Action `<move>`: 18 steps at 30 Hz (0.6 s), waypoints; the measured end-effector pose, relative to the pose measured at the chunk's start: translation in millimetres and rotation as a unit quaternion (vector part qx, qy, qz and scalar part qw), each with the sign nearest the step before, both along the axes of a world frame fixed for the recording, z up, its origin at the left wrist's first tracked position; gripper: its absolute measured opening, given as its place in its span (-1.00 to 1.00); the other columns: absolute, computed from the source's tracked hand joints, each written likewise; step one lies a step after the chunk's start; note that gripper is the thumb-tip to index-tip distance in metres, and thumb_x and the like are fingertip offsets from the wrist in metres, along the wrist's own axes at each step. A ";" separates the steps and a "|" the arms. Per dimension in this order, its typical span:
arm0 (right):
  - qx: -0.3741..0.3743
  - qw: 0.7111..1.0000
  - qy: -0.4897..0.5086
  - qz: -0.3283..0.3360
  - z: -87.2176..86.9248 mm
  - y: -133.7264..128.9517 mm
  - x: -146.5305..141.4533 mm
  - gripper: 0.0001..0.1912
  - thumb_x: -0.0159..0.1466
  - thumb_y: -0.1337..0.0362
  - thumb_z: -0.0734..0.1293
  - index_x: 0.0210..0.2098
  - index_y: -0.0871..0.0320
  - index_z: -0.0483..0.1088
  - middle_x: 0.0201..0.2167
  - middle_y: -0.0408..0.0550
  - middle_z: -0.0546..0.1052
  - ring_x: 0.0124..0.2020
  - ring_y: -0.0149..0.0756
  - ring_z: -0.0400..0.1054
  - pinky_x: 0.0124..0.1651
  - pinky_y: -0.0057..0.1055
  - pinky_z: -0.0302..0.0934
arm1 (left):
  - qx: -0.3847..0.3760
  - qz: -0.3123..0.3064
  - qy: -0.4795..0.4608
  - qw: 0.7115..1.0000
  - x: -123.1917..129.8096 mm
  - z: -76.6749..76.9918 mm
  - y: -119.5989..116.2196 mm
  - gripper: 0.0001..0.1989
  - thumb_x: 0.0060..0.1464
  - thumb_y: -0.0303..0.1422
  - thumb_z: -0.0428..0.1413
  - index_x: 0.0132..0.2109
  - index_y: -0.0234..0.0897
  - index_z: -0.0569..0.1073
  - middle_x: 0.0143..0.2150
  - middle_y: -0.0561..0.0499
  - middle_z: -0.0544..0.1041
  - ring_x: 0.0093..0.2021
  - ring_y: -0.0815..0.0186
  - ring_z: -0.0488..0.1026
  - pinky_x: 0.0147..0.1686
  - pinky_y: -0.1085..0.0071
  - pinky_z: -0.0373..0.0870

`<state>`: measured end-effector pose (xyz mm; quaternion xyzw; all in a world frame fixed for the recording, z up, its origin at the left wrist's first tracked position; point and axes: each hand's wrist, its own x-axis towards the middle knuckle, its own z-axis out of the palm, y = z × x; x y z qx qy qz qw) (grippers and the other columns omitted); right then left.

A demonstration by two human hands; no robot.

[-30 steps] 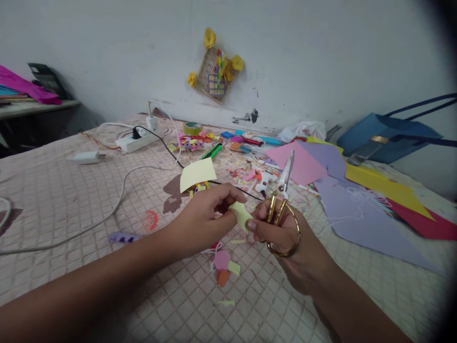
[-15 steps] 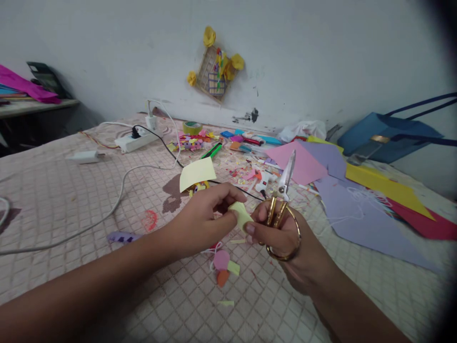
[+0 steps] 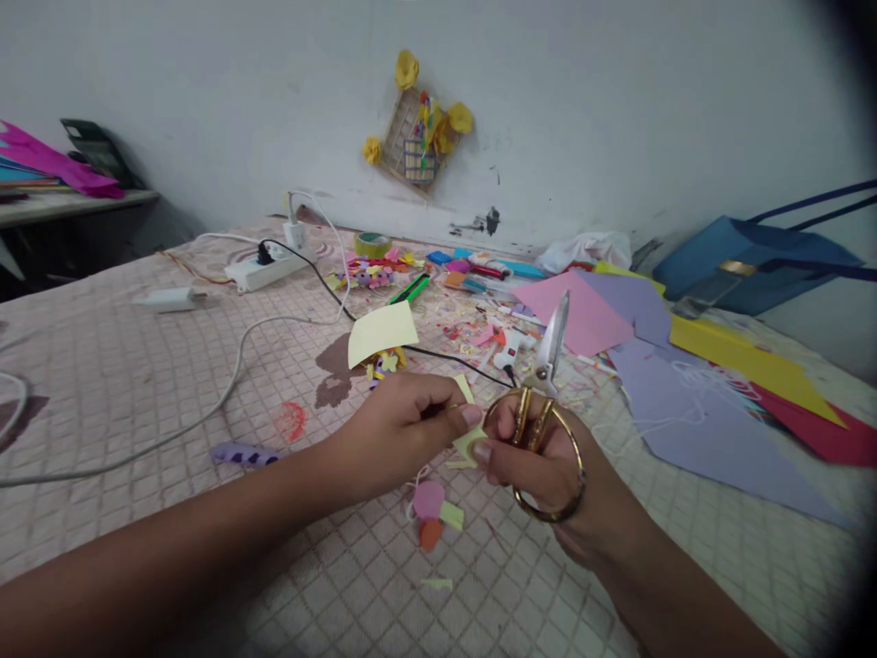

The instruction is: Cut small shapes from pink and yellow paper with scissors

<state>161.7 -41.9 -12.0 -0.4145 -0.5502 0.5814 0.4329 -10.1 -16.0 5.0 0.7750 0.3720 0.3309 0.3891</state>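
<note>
Between my two hands is a small pale yellow-green paper piece (image 3: 468,443). My left hand (image 3: 411,425) pinches its left side between thumb and fingers. My right hand (image 3: 541,448) grips its other side with the thumb, while gold-handled scissors (image 3: 552,347) hang on the same hand's fingers, blades pointing up and away. Under the hands lie a pink paper circle (image 3: 428,500), an orange paper piece (image 3: 430,535) and a pale green strip (image 3: 451,515). Beyond my left hand a pale yellow sheet (image 3: 382,333) partly covers a small yellow-and-purple craft item (image 3: 385,366).
A power strip (image 3: 269,269) with white and black cables crosses the left side. A green cutter (image 3: 409,290), tape roll (image 3: 372,244), glue gun (image 3: 512,349) and scattered scraps fill the back. Purple sheets (image 3: 713,429) and a blue bag (image 3: 754,265) lie to the right.
The paper piece has turned between my fingers, and one end now sticks up behind my left thumb. My left hand has shifted slightly right and down; the scissors stay on my right hand.
</note>
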 end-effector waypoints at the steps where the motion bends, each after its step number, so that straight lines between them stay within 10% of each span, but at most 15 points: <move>1: 0.003 1.000 -0.004 0.001 -0.4 -0.4 0.9 -0.78 0.08 0.39 0.38 -0.48 0.13 0.19 -0.64 -0.31 0.28 -0.63 -0.53 0.11 -0.58 -0.54 -0.03 | -0.010 -0.004 -0.003 1.000 0.0 -0.3 0.0 -0.70 0.10 -0.30 -0.03 -0.50 -0.39 0.40 -0.59 0.11 0.28 -0.55 0.49 0.20 -0.57 0.55 0.11; 18: 0.000 1.000 -0.003 0.004 -3.7 1.2 4.7 -0.78 0.09 0.36 0.38 -0.48 0.12 0.19 -0.63 -0.31 0.22 -0.61 -0.52 0.06 -0.57 -0.53 -0.09 | -0.031 -0.025 0.027 0.999 -0.7 1.3 2.6 -0.73 0.07 -0.23 0.01 -0.39 -0.37 0.42 -0.52 0.09 0.33 -0.50 0.46 0.22 -0.52 0.53 0.15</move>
